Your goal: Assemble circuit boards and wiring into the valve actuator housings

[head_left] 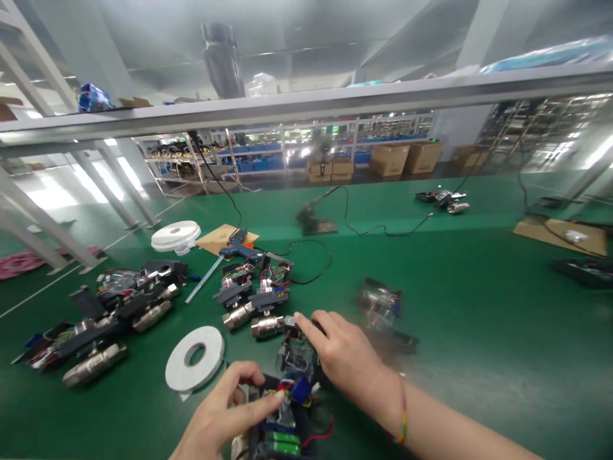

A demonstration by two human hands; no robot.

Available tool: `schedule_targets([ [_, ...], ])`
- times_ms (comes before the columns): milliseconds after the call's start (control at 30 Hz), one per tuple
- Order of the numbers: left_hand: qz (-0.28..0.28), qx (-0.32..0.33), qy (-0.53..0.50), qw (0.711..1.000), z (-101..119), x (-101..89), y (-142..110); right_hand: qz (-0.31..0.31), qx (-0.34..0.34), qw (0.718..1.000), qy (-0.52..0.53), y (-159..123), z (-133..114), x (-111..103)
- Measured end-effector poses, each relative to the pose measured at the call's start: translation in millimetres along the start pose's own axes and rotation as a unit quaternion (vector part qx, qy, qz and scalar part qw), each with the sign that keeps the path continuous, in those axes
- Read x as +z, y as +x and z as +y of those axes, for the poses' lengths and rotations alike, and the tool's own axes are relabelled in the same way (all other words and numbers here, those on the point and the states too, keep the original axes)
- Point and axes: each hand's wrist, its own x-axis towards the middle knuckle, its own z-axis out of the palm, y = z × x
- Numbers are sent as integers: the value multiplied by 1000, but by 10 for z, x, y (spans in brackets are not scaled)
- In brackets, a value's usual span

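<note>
In front of me is an opened black valve actuator (301, 421) with coloured wires, a blue component and green batteries. My left hand (230, 409) grips its left side, thumb over the wiring near the blue component. My right hand (347, 348) is closed around the far end of the dark housing, its index finger reaching to a small clear part at the tip; what lies under the palm is hidden. Just beyond my fingers, two similar units with metal ball valves (267, 326) lie side by side. A white tape roll (211, 351) lies left of my hands.
More valve units (96, 326) lie at the left. Behind them are a glue gun (242, 249) on cardboard and white tape rolls (175, 235). A blurred opened unit (380, 306) sits right of my right hand. A shelf beam (306, 105) crosses overhead; black cables trail over the green table.
</note>
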Motion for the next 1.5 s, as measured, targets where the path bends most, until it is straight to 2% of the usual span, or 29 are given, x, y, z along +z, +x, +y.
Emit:
schedule_targets([
  [100,8,-11,-39,999,-62,15,-27,0,-16,1000,-5,19,72,-34],
  [200,15,0,-9,1000,-96,-20,-29,3,-25,1000,-3,43,143,-89],
  [400,-69,58,87,992,-157,-82,53,20,-15,1000,-5,36,192,-313],
  [467,-86,77,127,985,-220,-49,72,-1,-13,1000,-8,39,186,-390],
  [600,-66,94,150,982,-315,54,39,-71,-18,997,-4,76,166,-444],
  [733,-63,69,138,986,-273,103,-12,-135,-16,991,15,115,188,-416],
  [833,-46,57,138,988,-235,108,-22,-147,10,989,31,78,208,-379],
  [933,-27,48,161,985,-243,107,-23,-142,43,988,54,-75,181,-300],
  [1033,-18,51,187,981,-273,104,-19,-142,63,978,137,-307,105,-200],
  [1100,-17,59,191,980,-290,101,-8,-151,66,968,190,-443,52,-172],
  [1167,-22,62,183,981,-302,93,11,-174,77,961,202,-528,18,-192],
  [1300,-52,61,157,984,-337,46,56,-202,104,963,142,-589,23,-263],
  [1367,-70,65,152,984,-358,8,83,-202,79,971,95,-622,44,-228],
  [1500,-125,77,147,978,-382,-91,161,-202,-10,979,17,-733,94,-26],
])
